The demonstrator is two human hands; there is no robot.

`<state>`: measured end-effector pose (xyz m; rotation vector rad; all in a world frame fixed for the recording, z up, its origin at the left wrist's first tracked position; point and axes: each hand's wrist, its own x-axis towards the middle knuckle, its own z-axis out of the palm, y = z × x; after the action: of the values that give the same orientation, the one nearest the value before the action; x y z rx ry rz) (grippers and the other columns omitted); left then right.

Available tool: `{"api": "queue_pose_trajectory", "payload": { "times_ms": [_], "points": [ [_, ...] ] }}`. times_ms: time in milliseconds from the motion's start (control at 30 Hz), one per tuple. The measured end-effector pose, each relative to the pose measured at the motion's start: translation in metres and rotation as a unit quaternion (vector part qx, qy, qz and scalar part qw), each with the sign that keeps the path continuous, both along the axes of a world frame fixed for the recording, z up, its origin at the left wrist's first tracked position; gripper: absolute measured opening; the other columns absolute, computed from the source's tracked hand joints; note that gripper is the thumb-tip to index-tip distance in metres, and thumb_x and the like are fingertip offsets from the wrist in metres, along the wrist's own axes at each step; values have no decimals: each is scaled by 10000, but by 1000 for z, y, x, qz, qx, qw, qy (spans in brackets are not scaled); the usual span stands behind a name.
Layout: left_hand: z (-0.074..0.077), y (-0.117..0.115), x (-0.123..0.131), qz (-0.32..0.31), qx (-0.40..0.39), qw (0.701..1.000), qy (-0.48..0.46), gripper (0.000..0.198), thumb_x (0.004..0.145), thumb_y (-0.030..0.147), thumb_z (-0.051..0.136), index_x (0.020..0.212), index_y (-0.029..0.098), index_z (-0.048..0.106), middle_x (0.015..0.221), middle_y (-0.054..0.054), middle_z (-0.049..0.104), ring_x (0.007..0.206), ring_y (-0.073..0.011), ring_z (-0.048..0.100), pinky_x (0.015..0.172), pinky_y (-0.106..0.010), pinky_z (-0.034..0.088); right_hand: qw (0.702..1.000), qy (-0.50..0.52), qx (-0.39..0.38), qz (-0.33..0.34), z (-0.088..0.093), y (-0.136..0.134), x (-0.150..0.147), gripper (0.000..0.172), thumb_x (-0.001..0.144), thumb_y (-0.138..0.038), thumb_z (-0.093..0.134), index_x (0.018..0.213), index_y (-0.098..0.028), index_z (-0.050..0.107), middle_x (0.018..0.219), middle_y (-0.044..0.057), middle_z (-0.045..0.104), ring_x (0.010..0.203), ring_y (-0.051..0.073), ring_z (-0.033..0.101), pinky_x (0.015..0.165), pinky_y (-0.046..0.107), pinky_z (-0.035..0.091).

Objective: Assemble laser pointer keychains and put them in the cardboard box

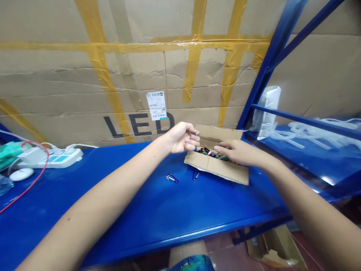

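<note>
My left hand (184, 139) is closed, fingers curled in, above the left end of a small open cardboard box (217, 169). A bit of blue shows just under its fingertips; whether the hand holds it I cannot tell. My right hand (235, 151) reaches over the box's right side, fingers stretched forward and down at the small mixed items (207, 151) inside, and covers part of them. On the blue surface in front of the box lie a purple carabiner (172, 178) and, closer to the box, a second carabiner (195, 175).
A white power strip (63, 158) with plugs, a red cable (45, 169) and a white oval object (21, 174) sit at left. Behind stands a large taped carton (135, 82). The blue rack post (262, 71) rises at right, near coiled clear tubing (296, 131).
</note>
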<state>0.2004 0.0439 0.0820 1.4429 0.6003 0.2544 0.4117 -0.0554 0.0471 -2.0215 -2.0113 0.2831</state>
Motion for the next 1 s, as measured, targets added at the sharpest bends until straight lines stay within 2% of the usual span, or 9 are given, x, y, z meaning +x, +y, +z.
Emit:
{"api": "queue_pose_trajectory", "payload": {
  "times_ms": [100, 167, 233, 367, 533, 767, 867, 933, 1000],
  "points": [
    [-3, -9, -20, 64, -121, 989, -62, 93, 724, 205, 458, 683, 206, 375, 630, 16, 290, 504, -99, 164, 414, -235, 198, 998, -47, 28, 43, -8, -4, -15, 517, 959, -601, 422, 1021, -199, 742, 1054, 106, 742, 935, 259, 675, 736, 309, 478],
    [-5, -19, -32, 113, -171, 974, -96, 146, 740, 243, 464, 665, 210, 342, 622, 16, 310, 492, -91, 161, 394, -231, 201, 992, -83, 53, 73, -20, -10, -27, 487, 950, -584, 470, 1057, -183, 725, 1069, 127, 727, 946, 263, 670, 763, 316, 482],
    [-6, -28, -45, 151, -189, 963, -114, 268, 805, 280, 459, 636, 222, 259, 587, 33, 270, 480, -81, 148, 382, -219, 181, 984, -136, 74, 90, -32, -16, -36, 384, 956, -482, 518, 1017, -153, 706, 1027, 145, 710, 905, 261, 659, 765, 333, 476],
    [-8, -36, -78, 199, -159, 962, -104, 426, 903, 269, 459, 626, 230, 138, 520, 72, 122, 456, -66, 81, 377, -201, 82, 966, -236, 107, 26, -50, -19, -39, 220, 967, -313, 514, 991, -154, 664, 1002, 153, 681, 965, 293, 625, 752, 360, 458],
    [-11, -35, -130, 270, -77, 953, -112, 460, 911, 225, 481, 617, 233, 127, 496, 87, 104, 420, -46, 76, 369, -191, 62, 964, -250, 89, -27, -56, -14, -28, 252, 977, -334, 474, 976, -152, 648, 975, 150, 690, 914, 276, 640, 711, 343, 432],
    [-20, -33, -177, 311, -26, 939, -147, 425, 898, 212, 481, 609, 233, 170, 469, 100, 164, 372, -37, 128, 327, -163, 116, 966, -216, 3, -140, -48, -8, -8, 362, 979, -393, 443, 1059, -125, 671, 1049, 229, 706, 980, 341, 658, 707, 376, 422],
    [-26, -29, -189, 323, -8, 932, -162, 409, 899, 196, 486, 618, 229, 191, 468, 104, 167, 360, -36, 140, 326, -155, 129, 973, -182, -1, -140, -42, -2, 3, 481, 1003, -444, 384, 1130, -75, 668, 1122, 288, 670, 1026, 355, 645, 732, 406, 395],
    [-30, -25, -196, 335, -10, 927, -168, 399, 899, 191, 493, 632, 231, 199, 472, 105, 167, 356, -39, 149, 322, -153, 140, 975, -159, -16, -157, -38, 4, 9, 535, 1005, -472, 367, 1166, -55, 661, 1160, 308, 647, 1059, 365, 633, 738, 424, 382],
    [-35, -20, -202, 347, -46, 922, -164, 380, 903, 184, 479, 648, 237, 203, 483, 102, 172, 358, -45, 153, 311, -155, 142, 967, -156, -34, -199, -36, 13, 13, 493, 982, -461, 438, 1190, -73, 662, 1200, 304, 636, 1081, 365, 629, 744, 413, 394]
  ]
}}
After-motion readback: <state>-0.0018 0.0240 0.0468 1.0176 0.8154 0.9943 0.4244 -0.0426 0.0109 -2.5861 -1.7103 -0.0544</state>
